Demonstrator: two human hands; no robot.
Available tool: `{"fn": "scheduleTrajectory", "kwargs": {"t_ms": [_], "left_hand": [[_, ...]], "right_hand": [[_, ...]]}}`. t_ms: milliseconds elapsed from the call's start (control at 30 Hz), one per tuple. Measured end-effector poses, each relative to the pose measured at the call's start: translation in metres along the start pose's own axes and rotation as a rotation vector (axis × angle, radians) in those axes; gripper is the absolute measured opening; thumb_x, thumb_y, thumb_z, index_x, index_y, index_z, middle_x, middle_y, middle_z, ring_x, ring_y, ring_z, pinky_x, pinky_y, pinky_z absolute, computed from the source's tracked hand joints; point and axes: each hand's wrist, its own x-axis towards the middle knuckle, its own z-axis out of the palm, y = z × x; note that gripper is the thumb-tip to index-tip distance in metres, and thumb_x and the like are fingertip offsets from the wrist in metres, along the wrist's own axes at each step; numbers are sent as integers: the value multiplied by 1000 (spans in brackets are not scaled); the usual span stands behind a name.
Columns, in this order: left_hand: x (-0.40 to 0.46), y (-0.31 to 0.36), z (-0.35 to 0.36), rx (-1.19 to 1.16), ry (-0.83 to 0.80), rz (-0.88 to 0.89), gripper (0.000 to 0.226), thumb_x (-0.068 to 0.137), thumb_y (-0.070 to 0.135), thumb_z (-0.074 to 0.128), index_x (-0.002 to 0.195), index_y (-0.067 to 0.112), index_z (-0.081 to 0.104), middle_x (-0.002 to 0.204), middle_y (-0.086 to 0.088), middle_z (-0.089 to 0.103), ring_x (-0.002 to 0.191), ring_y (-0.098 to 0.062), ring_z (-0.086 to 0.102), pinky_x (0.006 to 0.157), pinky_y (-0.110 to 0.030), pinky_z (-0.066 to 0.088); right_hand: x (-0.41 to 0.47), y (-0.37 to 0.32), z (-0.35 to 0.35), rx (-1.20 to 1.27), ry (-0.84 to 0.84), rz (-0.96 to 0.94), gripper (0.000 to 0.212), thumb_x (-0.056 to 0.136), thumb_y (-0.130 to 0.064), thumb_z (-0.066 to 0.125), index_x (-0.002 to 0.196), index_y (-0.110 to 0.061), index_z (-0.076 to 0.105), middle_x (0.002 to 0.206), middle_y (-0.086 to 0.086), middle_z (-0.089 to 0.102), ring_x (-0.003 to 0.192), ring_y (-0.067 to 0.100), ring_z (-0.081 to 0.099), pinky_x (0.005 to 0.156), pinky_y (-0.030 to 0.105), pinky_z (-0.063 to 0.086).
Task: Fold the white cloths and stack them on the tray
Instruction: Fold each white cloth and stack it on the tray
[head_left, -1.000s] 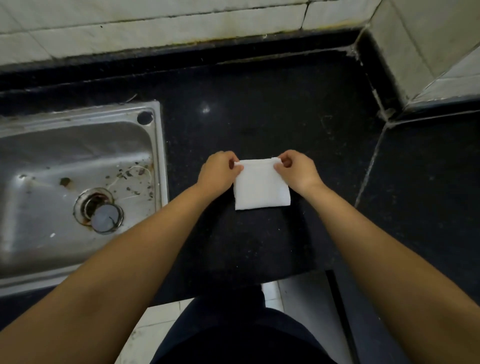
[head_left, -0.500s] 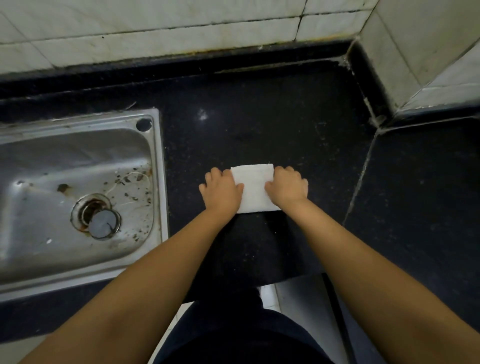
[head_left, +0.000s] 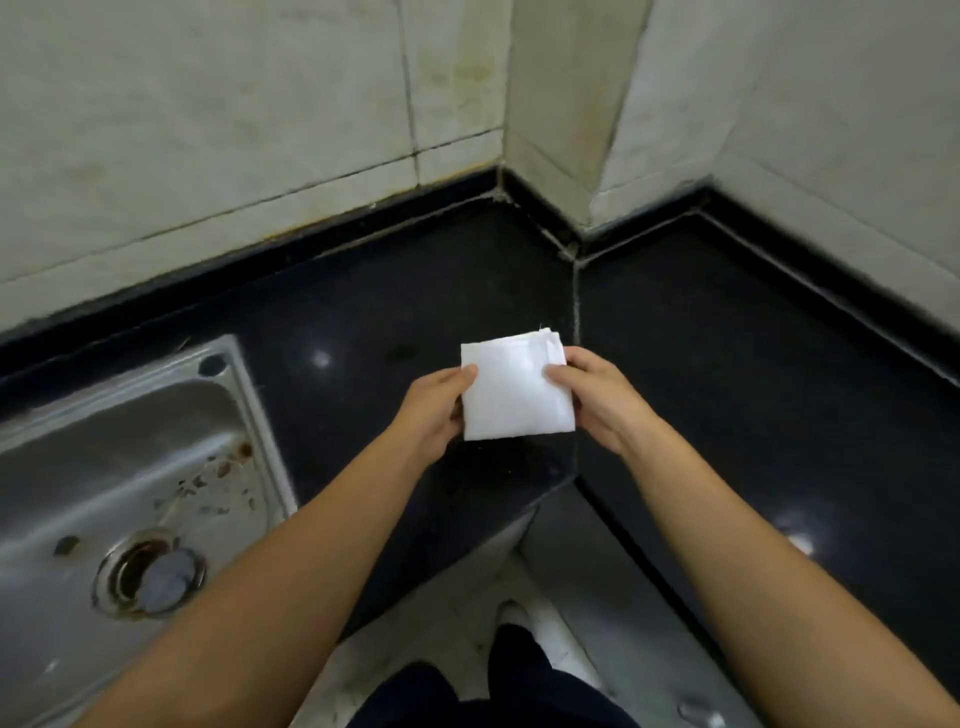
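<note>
Head view looks down on a white cloth (head_left: 514, 387), folded into a small, nearly square packet with crisp edges; at its far right corner several layers show as thin stacked lips with a stray thread poking up. Its fabric looks smooth and matte, bright against everything around it. Both hands hold it above the black countertop (head_left: 395, 322), near the inner corner where two slabs meet at a pale grout seam. On the cloth's left edge the left hand (head_left: 434, 410) pinches closed, thumb on top. At the right edge the right hand (head_left: 597, 397) grips likewise, thumb lying across the top face and fingers wrapped underneath. Polished and speckled, the counter throws back small glints of light. A stainless steel sink (head_left: 104, 467) sits to the left, dull and scratched, flecked with rusty debris, its round drain ringed brown. Pale, stained wall tiles (head_left: 208, 130) rise behind.
</note>
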Motion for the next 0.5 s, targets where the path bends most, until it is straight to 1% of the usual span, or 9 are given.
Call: {"fn": "scheduleTrajectory", "kwargs": {"t_ms": [33, 67, 167, 300, 400, 500], "left_hand": [[-8, -1, 9, 44, -49, 4, 9, 95, 15, 53, 97, 12, 61, 103, -8, 65, 84, -17, 63, 71, -33, 53], [-15, -4, 19, 116, -93, 21, 10, 95, 14, 52, 93, 14, 62, 100, -8, 64, 82, -18, 63, 71, -34, 53], [-46, -26, 46, 289, -246, 69, 10, 95, 15, 52, 93, 14, 62, 96, -8, 65, 83, -19, 63, 77, -36, 55], [-99, -75, 82, 444, -443, 72, 14, 96, 15, 50, 89, 12, 62, 90, -6, 64, 80, -17, 61, 70, -30, 54], [-142, -123, 116, 573, -583, 46, 16, 96, 14, 50, 83, 12, 60, 81, -4, 59, 71, -14, 55, 64, -27, 50], [-198, -175, 158, 701, -773, 29, 18, 95, 16, 50, 79, 14, 58, 75, -3, 55, 65, -13, 51, 58, -26, 48]], "right_hand": [[-18, 6, -9, 36, 55, -34, 18, 91, -9, 54, 106, -13, 63, 98, 5, 68, 86, 18, 66, 70, 34, 55], [-37, 13, -19, 70, 120, -63, 16, 91, -10, 54, 103, -13, 64, 97, 4, 69, 85, 18, 66, 70, 34, 55], [-99, 49, -41, 154, 347, -105, 12, 92, -14, 55, 96, -15, 66, 96, 4, 68, 85, 19, 65, 74, 38, 53], [-188, 110, -61, 264, 641, -80, 12, 92, -20, 57, 88, -18, 68, 92, 4, 68, 87, 23, 64, 77, 41, 52], [-264, 151, -79, 320, 850, -58, 13, 92, -19, 57, 84, -18, 67, 88, 2, 68, 83, 21, 63, 71, 35, 51], [-351, 192, -99, 380, 1031, -69, 13, 92, -17, 57, 83, -17, 66, 83, 1, 66, 79, 18, 61, 67, 30, 49]]}}
